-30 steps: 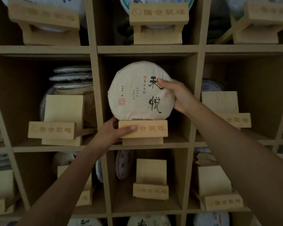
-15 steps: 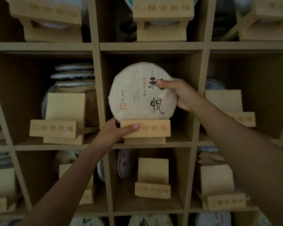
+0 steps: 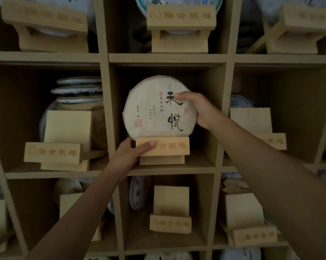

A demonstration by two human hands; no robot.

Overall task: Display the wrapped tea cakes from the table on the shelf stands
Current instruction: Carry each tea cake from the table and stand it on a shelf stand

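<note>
Wooden shelf cubbies, dimly lit, each with a pale stand.

Upright in the middle cubby, the tea cake sits on its stand, wrapper print facing out. The right hand grips the cake's right edge, thumb on the front, fingers curled behind. The left hand holds the stand's left end, thumb across the front bar. Other cakes lie stacked in the left cubby behind an empty stand.

Large black brush characters 禾悦 stand on the round cream paper-wrapped tea cake, beside smaller 易武古树 and red seals.
</note>
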